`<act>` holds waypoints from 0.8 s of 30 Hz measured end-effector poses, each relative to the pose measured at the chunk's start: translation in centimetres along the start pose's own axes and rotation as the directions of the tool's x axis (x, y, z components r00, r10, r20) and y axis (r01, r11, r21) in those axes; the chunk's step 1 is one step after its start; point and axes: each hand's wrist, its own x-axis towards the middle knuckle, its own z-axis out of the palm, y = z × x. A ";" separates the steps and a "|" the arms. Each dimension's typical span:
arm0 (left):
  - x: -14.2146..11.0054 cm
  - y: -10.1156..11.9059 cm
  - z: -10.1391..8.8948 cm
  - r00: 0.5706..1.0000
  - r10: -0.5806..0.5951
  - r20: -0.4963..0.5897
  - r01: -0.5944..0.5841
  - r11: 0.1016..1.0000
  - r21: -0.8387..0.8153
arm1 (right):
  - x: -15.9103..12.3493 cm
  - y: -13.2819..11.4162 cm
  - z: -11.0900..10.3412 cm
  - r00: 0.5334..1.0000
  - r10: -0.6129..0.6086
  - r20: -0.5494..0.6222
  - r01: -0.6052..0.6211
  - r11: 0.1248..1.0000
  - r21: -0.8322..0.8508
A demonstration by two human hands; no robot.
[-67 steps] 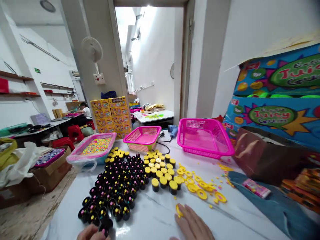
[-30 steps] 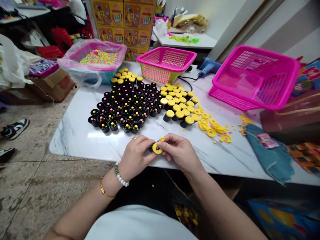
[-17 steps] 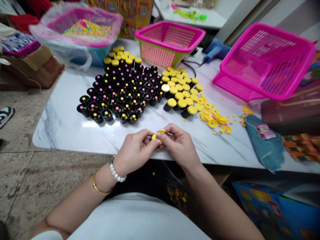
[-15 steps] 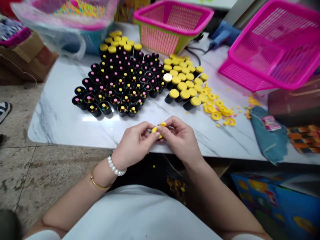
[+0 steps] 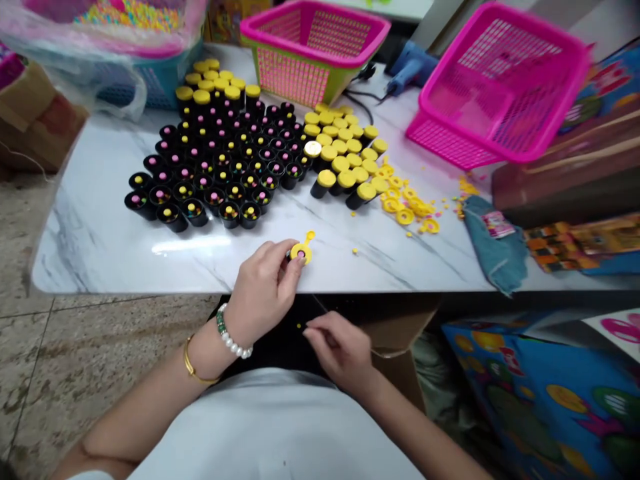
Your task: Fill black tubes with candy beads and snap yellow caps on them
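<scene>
My left hand is closed on a yellow ring-shaped cap with a pink centre and a small round tab sticking out, above the table's front edge. Below that edge is my right hand, over the dark lap, its thumb and forefinger tips close together; anything between them is too small to make out. A tiny yellow bead lies just beside those fingertips. Ahead of my left hand stand several open black cups with coloured beads and pink or yellow pegs inside. Yellow-topped black cups stand to their right.
Loose yellow ring caps lie scattered with beads at the right. Behind are a pink-and-green basket, a blue glue gun and a tilted pink basket. A blue cloth lies near the right front edge of the marble-patterned table.
My right hand has let go of the yellow cap and dropped below the table edge to the lap. My left hand keeps the cap. The view has shifted to the right.
</scene>
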 end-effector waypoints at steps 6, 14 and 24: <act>0.4 0.4 -0.1 0.998 0.047 0.033 -0.049 0.998 0.046 | -2.9 6.5 4.7 0.971 0.058 0.230 -0.009 0.978 -0.209; 0.8 0.1 0.3 0.997 0.067 -0.029 -0.067 0.998 0.005 | 3.6 0.1 -5.0 0.936 -0.312 -0.160 0.293 0.947 -0.135; 0.5 -0.9 0.8 0.991 0.129 -0.043 -0.130 0.991 -0.027 | 13.6 5.1 -5.9 0.937 -0.107 -0.333 -0.088 0.850 -0.520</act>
